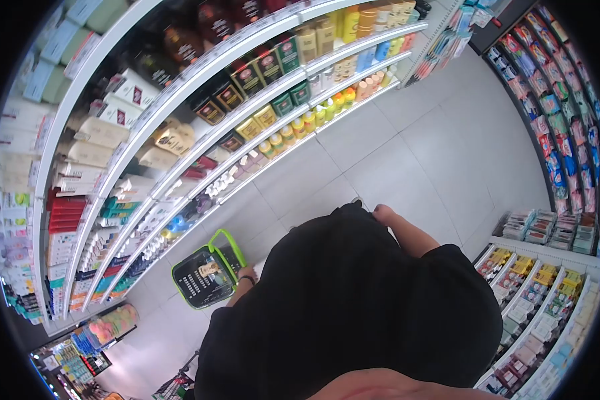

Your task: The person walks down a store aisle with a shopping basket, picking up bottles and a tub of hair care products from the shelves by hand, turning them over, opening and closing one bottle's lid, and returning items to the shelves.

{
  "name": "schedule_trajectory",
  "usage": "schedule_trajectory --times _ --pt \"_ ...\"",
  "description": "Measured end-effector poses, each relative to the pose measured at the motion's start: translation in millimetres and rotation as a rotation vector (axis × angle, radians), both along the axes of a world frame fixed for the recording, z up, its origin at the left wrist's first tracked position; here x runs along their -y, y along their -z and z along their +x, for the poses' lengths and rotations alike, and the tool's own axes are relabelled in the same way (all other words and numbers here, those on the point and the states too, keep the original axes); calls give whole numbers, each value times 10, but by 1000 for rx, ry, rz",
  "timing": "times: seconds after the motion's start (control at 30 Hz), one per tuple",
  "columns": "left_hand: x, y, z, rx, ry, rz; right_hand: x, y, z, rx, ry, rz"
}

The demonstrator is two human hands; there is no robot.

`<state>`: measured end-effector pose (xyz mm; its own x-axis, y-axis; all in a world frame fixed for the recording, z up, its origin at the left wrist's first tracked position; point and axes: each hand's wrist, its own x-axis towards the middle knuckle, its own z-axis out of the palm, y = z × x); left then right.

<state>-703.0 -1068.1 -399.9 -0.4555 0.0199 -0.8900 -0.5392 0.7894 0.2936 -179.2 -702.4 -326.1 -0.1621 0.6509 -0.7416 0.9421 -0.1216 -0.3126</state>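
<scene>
My left hand (248, 274), with a dark band at its wrist, is by the right side of a green and black shopping basket (192, 288). It appears closed on the basket near the end of the green handle (225, 233), though most of its fingers are hidden. A printed panel with a picture covers the basket's side. In front of my black shirt (340, 280), my right hand (383, 213) looks curled near the hem. What it may hold is too small to tell.
A long shelf unit (227, 63) with bottles, boxes and tubes curves along the left and top. At the right stand a rack of hanging packets (547, 100) and lower shelves of small packs (523, 300). Grey floor tiles (407, 153) lie ahead. Part of a cart (177, 387) shows at the bottom.
</scene>
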Motion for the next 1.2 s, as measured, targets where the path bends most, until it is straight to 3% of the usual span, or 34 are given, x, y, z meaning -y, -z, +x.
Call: schedule_trajectory --times 0.07,0.13,0.2,0.33,0.6,0.83,0.9,1.03,1.17,1.2 --pt "-30 9 -109 -179 505 -37 -93 166 290 -22 -45 -22" --pt "-78 -274 -20 -209 207 -190 -283 102 569 -36 -8 -34" --pt "-192 -490 76 -219 208 -197 -506 168 922 -85 87 49" --pt "-453 -590 497 -196 310 -196 -868 297 1751 -54 126 167" --pt "-1548 -493 1581 -129 620 -51 -1036 514 2801 106 54 83" --pt "-2625 -389 2146 -130 738 46 -916 1080 2379 44 277 -38" --pt "-2926 -329 2160 -131 757 58 -965 929 2065 -125 339 -136" --pt "-3436 -185 2093 -134 784 57 -1335 532 1983 -155 469 -49" --pt "-3939 -62 1940 -145 806 35 -1949 339 2251 42 208 -98" --pt "-4038 -46 1892 -147 813 27 -2087 357 2343 95 256 -128"
